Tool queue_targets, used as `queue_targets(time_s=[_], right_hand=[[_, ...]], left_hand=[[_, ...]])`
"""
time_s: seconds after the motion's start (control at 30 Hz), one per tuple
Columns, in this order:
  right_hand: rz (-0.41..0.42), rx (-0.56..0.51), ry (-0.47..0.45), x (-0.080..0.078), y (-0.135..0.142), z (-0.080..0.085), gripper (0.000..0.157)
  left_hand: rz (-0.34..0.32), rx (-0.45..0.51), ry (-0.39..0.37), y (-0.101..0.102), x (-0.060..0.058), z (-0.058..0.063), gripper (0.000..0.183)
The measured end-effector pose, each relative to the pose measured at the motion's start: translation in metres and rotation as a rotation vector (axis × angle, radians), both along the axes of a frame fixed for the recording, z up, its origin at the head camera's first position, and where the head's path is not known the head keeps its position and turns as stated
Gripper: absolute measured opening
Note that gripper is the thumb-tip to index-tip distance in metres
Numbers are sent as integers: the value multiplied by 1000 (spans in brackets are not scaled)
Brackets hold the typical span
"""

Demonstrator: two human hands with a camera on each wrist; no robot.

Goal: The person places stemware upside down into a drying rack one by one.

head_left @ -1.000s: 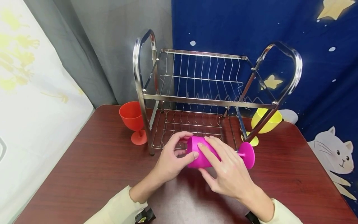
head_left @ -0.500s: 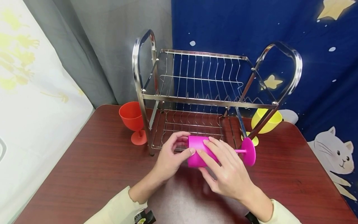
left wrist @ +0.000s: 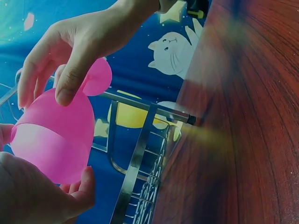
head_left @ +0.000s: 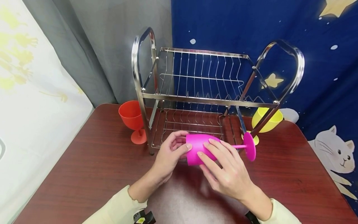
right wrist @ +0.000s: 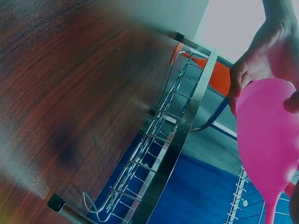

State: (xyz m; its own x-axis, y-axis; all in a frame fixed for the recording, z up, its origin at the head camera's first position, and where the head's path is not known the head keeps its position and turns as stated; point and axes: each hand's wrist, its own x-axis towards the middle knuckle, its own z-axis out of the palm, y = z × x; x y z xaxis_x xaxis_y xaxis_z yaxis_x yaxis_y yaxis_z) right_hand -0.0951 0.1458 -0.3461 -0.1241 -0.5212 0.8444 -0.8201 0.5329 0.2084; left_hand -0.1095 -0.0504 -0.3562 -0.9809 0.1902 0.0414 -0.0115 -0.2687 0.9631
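A magenta plastic goblet (head_left: 195, 144) lies sideways in the air in front of the rack, mouth to the left and round foot to the right. My left hand (head_left: 167, 155) holds it at the rim, thumb on the near side and the other fingers behind. Around the bowl, my right hand (head_left: 227, 171) grips with spread, bent fingers. The left wrist view shows the bowl (left wrist: 56, 135) between both hands. In the right wrist view, the goblet (right wrist: 266, 135) hides part of the fingers.
A two-tier chrome dish rack (head_left: 207, 101) stands just beyond the hands. A red goblet (head_left: 132, 116) is upright at its left side, a yellow goblet (head_left: 269, 121) at its right. All are on a dark wooden table (head_left: 92, 174), with curtains behind.
The magenta goblet has tilted in my hands: its foot has risen and its mouth has turned out of the head camera's sight. Both hands keep their hold, almost in place.
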Motion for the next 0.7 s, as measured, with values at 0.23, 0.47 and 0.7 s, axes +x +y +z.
queue_targets(time_s=[0.23, 0.47, 0.7], right_hand=[[9, -30, 72, -2, 0, 0, 25], [11, -34, 98, -2, 1, -1, 23], [22, -47, 114, -2, 0, 0, 21]], left_hand=[[-13, 109, -79, 0, -2, -2, 45], [-43, 202, -173, -1, -3, -4, 40], [-69, 249, -226, -2, -4, -4, 35]])
